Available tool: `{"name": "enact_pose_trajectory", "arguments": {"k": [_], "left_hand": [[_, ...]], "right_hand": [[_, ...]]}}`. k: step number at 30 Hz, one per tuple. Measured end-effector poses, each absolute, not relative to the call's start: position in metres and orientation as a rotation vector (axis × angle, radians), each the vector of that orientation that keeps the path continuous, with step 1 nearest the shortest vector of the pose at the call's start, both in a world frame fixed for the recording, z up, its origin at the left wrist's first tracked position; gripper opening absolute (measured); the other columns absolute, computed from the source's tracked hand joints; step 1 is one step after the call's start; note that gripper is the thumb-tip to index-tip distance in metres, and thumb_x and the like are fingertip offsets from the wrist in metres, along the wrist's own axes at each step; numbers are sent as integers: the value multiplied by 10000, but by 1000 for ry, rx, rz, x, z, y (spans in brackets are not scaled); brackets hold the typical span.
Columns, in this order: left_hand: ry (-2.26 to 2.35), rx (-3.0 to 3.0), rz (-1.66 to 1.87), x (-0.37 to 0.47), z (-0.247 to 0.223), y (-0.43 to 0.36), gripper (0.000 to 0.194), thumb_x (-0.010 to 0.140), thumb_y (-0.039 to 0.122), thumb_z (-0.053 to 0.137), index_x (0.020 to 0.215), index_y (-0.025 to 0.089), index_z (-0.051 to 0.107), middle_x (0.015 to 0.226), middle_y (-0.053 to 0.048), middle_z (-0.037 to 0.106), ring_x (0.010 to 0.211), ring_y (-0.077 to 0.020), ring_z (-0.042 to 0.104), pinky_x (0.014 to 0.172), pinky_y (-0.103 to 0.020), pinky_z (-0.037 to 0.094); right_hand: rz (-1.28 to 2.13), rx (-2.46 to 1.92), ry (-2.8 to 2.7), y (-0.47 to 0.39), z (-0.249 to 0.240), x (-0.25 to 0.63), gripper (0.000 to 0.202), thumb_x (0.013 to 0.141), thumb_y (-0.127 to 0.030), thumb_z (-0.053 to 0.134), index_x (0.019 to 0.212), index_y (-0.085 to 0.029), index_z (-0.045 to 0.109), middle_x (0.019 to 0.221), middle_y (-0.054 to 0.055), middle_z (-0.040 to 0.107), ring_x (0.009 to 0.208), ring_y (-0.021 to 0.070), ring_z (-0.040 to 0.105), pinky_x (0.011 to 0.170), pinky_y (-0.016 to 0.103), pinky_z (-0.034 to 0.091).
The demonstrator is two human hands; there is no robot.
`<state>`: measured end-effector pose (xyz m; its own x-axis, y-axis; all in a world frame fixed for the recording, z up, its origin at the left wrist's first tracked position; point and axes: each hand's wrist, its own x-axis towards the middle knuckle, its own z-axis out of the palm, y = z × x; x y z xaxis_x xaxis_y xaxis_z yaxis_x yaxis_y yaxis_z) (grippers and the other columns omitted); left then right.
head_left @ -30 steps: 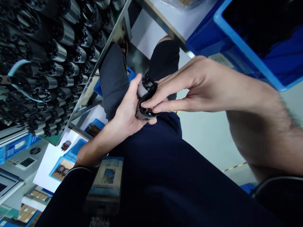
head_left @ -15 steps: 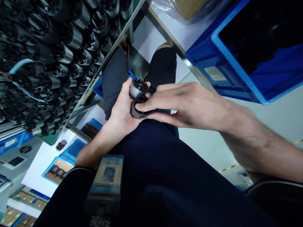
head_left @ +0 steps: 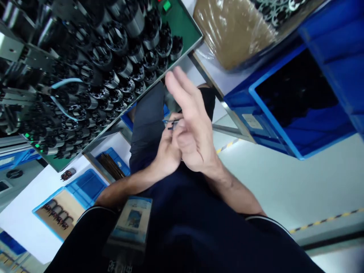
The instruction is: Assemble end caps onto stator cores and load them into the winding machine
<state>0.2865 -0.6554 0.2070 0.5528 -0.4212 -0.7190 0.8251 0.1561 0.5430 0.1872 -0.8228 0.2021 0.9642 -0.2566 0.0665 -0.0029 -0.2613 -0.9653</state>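
Note:
My left hand (head_left: 168, 153) is in front of my lap, fingers curled round a stator core (head_left: 172, 123). Only a thin dark edge of it shows. My right hand (head_left: 196, 132) lies over it and against my left hand. Two of its fingers stretch up and forward, while the others fold in toward the palm. Whatever lies under those folded fingers is hidden. Ahead and to the left, rows of silver and black stator cores (head_left: 109, 81) crowd a green-topped bench (head_left: 186, 32).
A blue bin (head_left: 241, 113) with dark contents stands at right, beside a plastic-wrapped brown package (head_left: 227, 30). On the white table (head_left: 34, 197) at left are a blue tray (head_left: 81, 189) with several wound stators and one loose wound stator (head_left: 68, 173). The bench's metal edge (head_left: 153, 81) runs near my hands.
My right hand has turned from pinching the nearer stator core to covering my left hand, two fingers raised. Both cores are now mostly hidden. The view has shifted, showing more of the bench's corner.

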Motion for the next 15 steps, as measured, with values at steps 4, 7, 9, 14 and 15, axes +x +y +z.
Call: {"name": "enact_pose_trajectory", "arguments": {"k": [4, 7, 9, 14, 15], "left_hand": [[-22, 1351, -879, 290, 193, -621, 470, 1051, 664, 925, 1025, 216, 783, 1030, -41, 761, 1012, -235, 704, 991, -337, 614], [-156, 1573, -765, 283, 181, -597, 634, 1160, 854, 644, 1154, 229, 748, 1018, -43, 730, 920, -220, 670, 897, -350, 605], [-137, 1567, -698, 275, 176, -590, 646, 1166, 867, 615, 1175, 230, 722, 1018, -49, 722, 909, -225, 655, 913, -369, 610], [-113, 1570, -668, 270, 175, -576, 726, 1122, 946, 592, 1178, 231, 708, 1097, -73, 725, 1028, -260, 674, 1028, -407, 602], [-93, 1584, -660, 270, 176, -569, 732, 1120, 947, 589, 1188, 230, 718, 1102, -76, 724, 1043, -266, 675, 1023, -406, 598]], "right_hand": [[-265, -1825, 174, -757, 184, 214, 746, 1141, -795, 666, 1734, -344, 708, 1795, 144, 673, 1721, 471, 601, 1348, 718, 588], [-413, -1796, 146, -718, 164, 221, 734, 1219, -758, 498, 1821, -357, 618, 1858, 129, 613, 1764, 462, 554, 1403, 745, 532], [-527, -1740, 98, -704, 153, 224, 727, 1254, -743, 400, 1867, -386, 558, 1912, 103, 557, 1776, 440, 543, 1429, 731, 509], [-418, -1668, -30, -705, 148, 228, 671, 1297, -681, 341, 1859, -388, 562, 1895, 84, 588, 1773, 365, 561, 1449, 641, 505], [-380, -1681, -40, -709, 148, 228, 646, 1302, -657, 361, 1830, -369, 597, 1857, 95, 631, 1750, 356, 588, 1442, 628, 513]]}}
